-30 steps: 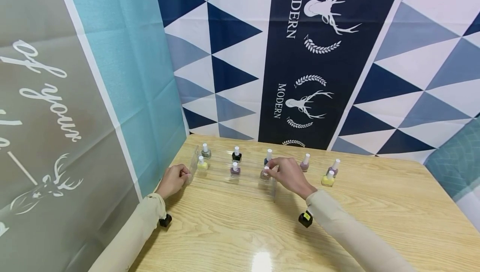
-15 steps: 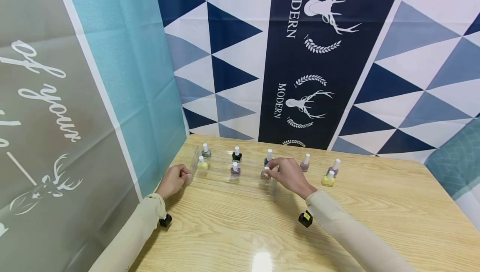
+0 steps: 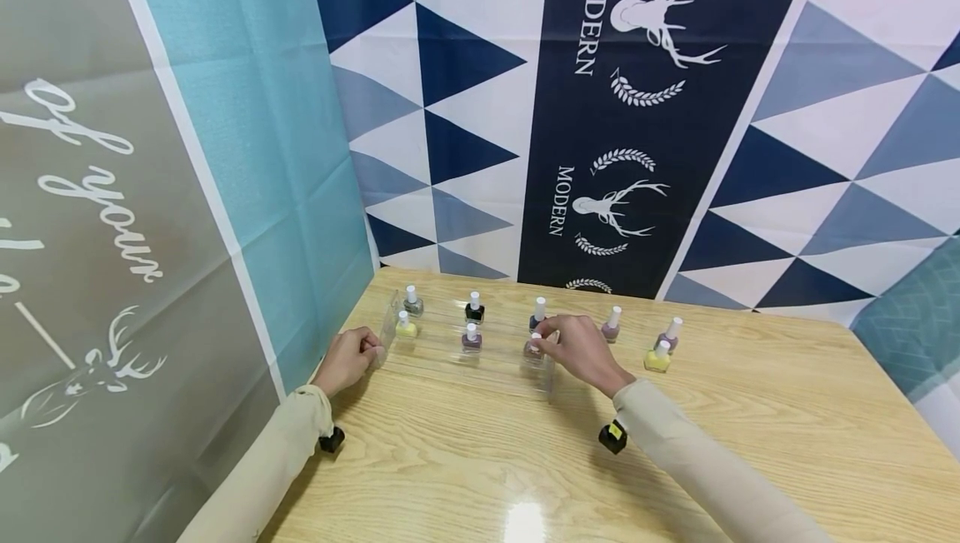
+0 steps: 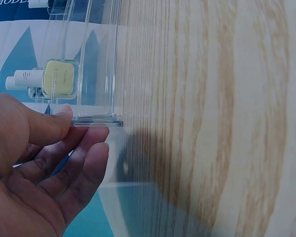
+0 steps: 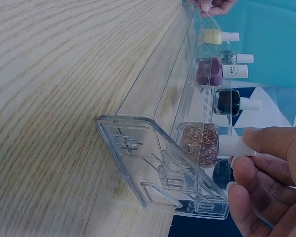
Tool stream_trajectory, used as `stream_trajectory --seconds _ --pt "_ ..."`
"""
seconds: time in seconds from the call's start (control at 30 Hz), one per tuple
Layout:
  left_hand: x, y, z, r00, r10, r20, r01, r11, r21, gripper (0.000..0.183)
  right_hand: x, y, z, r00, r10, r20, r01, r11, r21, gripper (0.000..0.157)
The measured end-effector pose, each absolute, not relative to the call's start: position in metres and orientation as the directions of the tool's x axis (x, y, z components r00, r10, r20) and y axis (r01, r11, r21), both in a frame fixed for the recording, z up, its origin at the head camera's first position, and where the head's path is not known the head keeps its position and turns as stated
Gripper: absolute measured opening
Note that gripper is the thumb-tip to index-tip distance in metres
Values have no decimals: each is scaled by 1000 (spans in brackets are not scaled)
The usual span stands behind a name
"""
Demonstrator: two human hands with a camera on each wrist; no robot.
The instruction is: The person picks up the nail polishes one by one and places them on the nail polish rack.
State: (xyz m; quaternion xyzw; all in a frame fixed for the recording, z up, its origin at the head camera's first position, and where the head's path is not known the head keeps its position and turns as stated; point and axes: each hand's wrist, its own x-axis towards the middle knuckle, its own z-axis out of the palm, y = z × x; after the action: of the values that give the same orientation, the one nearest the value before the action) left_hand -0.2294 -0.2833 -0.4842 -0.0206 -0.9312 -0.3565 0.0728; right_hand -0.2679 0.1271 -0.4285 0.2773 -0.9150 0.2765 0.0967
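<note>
A clear acrylic display rack [image 3: 442,370] stands on the table with nail polish bottles on its tiers. My left hand [image 3: 349,360] grips the rack's left end panel between thumb and fingers, close to a yellow nail polish bottle [image 4: 60,79]. At the other end, my right hand [image 3: 581,350] pinches the white cap of a glittery pinkish nail polish bottle [image 5: 200,144], which is upright on the front tier. Left of it on that tier is a purple bottle [image 5: 208,72]. Behind are a black bottle [image 3: 474,312], a grey glitter bottle [image 3: 412,306] and a dark blue bottle [image 5: 222,173], partly hidden.
Right of the rack, a mauve bottle [image 3: 611,331], a purple bottle [image 3: 667,341] and a yellow bottle [image 3: 656,360] stand on the wooden table [image 3: 465,460]. Patterned cloth [image 3: 465,110] hangs behind the table, and another cloth [image 3: 225,151] hangs at the left.
The glittery bottle has shifted very slightly to the right in my right hand. My left hand keeps its grip on the rack's end panel.
</note>
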Motion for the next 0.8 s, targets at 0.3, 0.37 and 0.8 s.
stream_trajectory --seconds 0.3,0.37,0.8 --pt "-231 -283 -483 -990 -14 143 84 748 658 7 -267 130 -426 -827 -453 333 -562 691 -455 13" --pt "-230 -283 -483 -989 -13 145 86 751 655 7 -267 131 -425 -831 -451 325 -556 691 -463 15" --pt "-229 -283 -484 -989 -17 147 85 751 655 8 -264 158 -418 -828 -449 336 -560 702 -440 12"
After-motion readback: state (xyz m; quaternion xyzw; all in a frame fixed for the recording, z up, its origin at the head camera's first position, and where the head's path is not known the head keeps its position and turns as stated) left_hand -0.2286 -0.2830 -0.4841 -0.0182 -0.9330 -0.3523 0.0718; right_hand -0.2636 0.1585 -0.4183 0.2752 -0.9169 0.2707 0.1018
